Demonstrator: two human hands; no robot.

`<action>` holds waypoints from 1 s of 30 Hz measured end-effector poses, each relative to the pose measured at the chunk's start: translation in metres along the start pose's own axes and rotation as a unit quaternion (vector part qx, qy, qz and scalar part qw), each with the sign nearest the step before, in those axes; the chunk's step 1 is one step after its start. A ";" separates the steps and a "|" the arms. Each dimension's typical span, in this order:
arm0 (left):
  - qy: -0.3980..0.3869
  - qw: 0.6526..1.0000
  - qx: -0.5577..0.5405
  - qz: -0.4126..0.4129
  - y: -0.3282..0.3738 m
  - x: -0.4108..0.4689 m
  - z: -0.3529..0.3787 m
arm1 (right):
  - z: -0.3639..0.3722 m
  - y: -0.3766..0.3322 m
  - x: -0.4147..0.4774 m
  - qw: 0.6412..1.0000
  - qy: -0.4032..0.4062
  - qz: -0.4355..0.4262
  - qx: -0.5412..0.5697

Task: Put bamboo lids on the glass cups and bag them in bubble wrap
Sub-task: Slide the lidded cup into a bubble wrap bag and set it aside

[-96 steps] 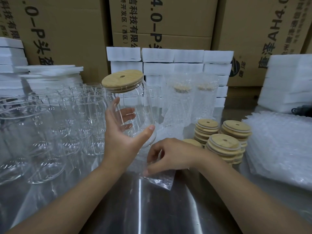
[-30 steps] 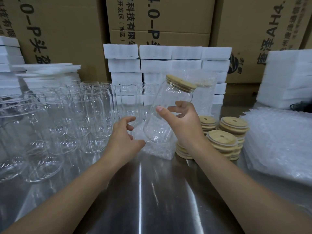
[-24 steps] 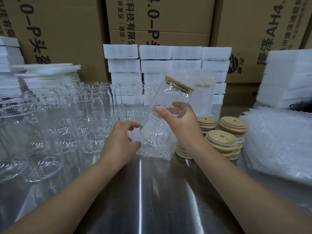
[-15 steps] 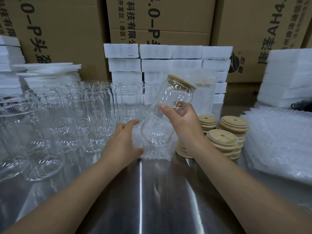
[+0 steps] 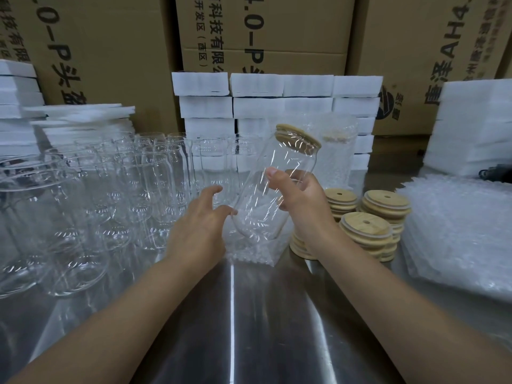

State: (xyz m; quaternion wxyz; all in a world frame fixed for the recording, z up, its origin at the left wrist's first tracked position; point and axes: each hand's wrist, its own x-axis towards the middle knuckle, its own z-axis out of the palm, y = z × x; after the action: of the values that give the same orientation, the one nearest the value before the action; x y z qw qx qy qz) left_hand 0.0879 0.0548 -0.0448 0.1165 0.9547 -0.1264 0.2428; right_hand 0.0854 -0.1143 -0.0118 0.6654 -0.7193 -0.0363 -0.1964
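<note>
Left hand (image 5: 198,225) spread-fingered, right hand (image 5: 300,198) raised, curled round glass cup (image 5: 257,212)

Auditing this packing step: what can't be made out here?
Head view only.
The bubble wrap bag mouth: clear film behind the lidded glass cup; whether the left hand pinches it is unclear.
The nearest bamboo lid stack: the right hand and wrist cover it.
The bagged cups behind: count blurred.
The black object: cut by right edge.

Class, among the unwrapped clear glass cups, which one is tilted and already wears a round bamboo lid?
The clear glass cup gripped by the right hand: tilted, bamboo lid on; the other cups stand upright, open-topped.
</note>
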 end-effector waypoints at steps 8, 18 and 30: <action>-0.113 0.992 0.048 -0.026 -0.006 0.001 -0.001 | -0.002 0.002 0.005 1.000 0.016 0.021 0.002; 0.070 0.995 -0.069 0.017 0.004 -0.001 -0.008 | 0.000 -0.001 0.000 0.999 -0.009 0.008 0.034; 0.071 0.941 -0.310 -0.117 0.002 0.000 0.005 | -0.003 -0.002 -0.006 0.985 -0.143 -0.087 0.036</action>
State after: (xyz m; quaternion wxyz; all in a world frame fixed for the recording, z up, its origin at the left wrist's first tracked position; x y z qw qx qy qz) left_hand 0.0900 0.0516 -0.0491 0.4433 0.8595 -0.0740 0.2434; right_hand 0.0788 -0.1158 -0.0117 0.6592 -0.7094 -0.2011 -0.1472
